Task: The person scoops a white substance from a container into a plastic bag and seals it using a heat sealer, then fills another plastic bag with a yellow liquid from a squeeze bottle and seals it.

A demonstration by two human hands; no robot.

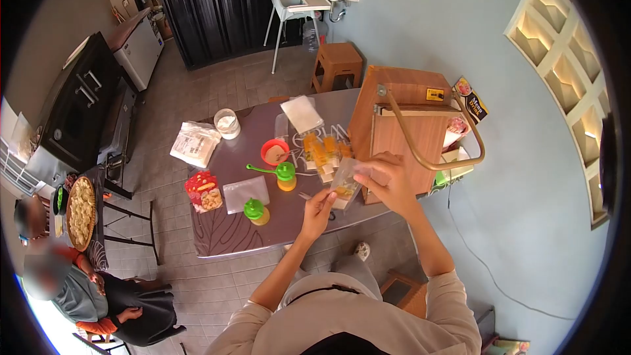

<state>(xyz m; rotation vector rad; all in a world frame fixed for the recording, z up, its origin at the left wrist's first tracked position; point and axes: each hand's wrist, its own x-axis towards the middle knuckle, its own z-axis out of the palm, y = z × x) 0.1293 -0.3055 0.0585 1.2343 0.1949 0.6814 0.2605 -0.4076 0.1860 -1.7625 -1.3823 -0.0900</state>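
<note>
A small clear plastic bag [346,176] with yellowish food in its lower part is held up above the near edge of the table. The fingers of my right hand [389,183] are closed on its upper end. My left hand [318,212] pinches at the bag's lower left side; a small pale tip juts out by its thumb, too small to name. Just beyond the bag lie several filled packets [320,153] with orange-yellow and whitish contents. To their left are a red bowl [275,152] of pale brown powder with a spoon in it and a green-lidded squeeze bottle [286,176].
A second green-topped bottle [256,212], clear plastic sheets [246,194], a red snack pack [204,192], a white tub [227,124] and stacked bags [196,144] occupy the table's left. A wooden case with a curved handle [407,118] stands right. Two people sit lower left beside a food tray [81,213].
</note>
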